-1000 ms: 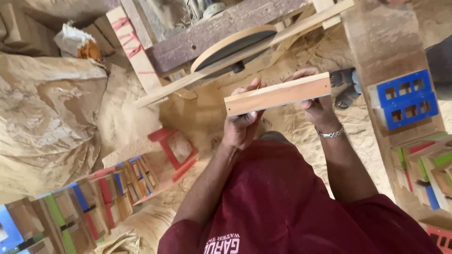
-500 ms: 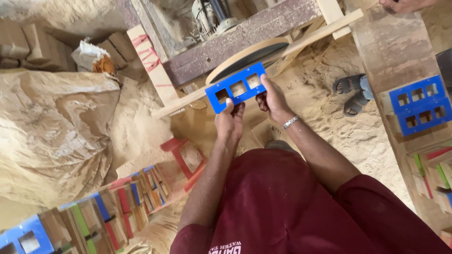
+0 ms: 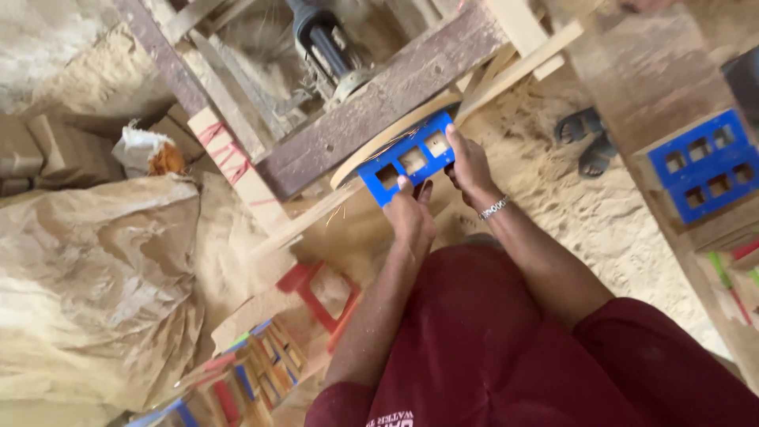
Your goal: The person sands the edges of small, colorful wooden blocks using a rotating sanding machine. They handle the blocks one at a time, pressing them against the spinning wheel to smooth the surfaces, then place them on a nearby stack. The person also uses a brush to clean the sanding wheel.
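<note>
Both hands (image 3: 439, 194) press blue block (image 3: 409, 157) against sanding disc (image 3: 371, 150).

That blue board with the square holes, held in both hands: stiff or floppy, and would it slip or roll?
The blue board probably stays stiff: it spans left hand to right hand without sagging. It looks light for its size, being thin with cut-out windows. Flat with straight edges, it should not roll; the sawdust about could make the paint a bit slippery.
</note>
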